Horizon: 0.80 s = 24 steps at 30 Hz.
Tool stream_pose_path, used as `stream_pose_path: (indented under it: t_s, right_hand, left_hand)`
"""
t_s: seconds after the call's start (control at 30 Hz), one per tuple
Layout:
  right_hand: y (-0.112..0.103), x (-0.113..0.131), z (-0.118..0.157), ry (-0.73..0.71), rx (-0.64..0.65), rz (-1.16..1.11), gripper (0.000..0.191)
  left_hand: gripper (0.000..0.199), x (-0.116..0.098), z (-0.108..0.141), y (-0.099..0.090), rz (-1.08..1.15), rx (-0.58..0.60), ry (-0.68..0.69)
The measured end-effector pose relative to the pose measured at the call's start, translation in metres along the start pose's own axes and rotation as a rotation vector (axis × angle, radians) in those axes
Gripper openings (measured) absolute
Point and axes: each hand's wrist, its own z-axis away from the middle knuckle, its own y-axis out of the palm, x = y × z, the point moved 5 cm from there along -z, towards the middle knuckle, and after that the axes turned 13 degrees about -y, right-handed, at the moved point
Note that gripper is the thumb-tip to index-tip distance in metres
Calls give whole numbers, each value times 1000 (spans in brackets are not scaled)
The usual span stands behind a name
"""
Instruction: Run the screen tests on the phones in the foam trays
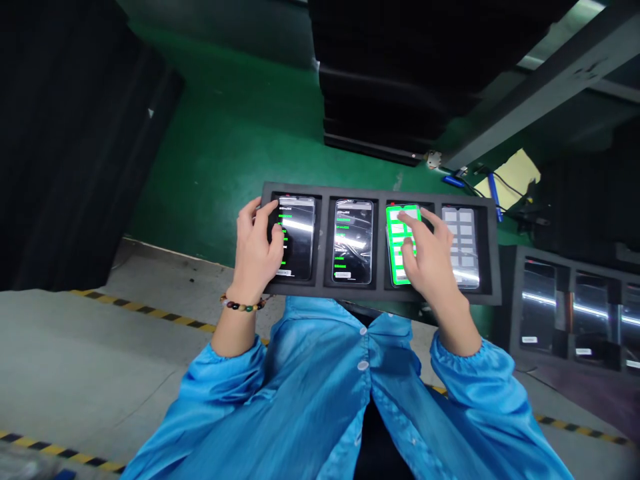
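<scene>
In front of my waist lies a long dark foam tray (325,291) with phones in its separate slots. My left hand (257,250) rests over the tray's left end, fingers apart, with the index fingertip at the top left corner of the leftmost phone (300,243) and the thumb by its left side. Green and white text lines show on that black screen and on the second phone (353,247). Over the third phone (397,267), lit bright green with white blocks, my right hand (427,250) has its fingers spread. The rightmost phone (465,247), showing grey blocks, is partly covered by that hand.
Another foam tray (565,340) of dark-screened phones stands at the right. Behind lie a yellow paper (520,177), blue pens (494,197) and cables on the green surface (240,133). A grey post (540,87) and black curtains (380,73) stand beyond.
</scene>
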Motion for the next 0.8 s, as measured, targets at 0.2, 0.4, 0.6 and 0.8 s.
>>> stream_pose_path:
  t_s: [0.2, 0.4, 0.6, 0.8]
  right_hand:
    - [-4, -20, -7, 59, -27, 92, 51]
    - [-9, -36, -8, 25, -27, 93, 51]
    - [-13, -29, 10, 21, -42, 82, 50]
    - [-21, -10, 71, 21, -48, -6, 54]
  left_hand:
    - [49, 0, 0, 0, -25, -1, 4]
    - [50, 1, -1, 1, -43, -2, 6]
    - [50, 0, -1, 1, -48, -12, 14]
    - [51, -1, -2, 1, -61, -1, 10]
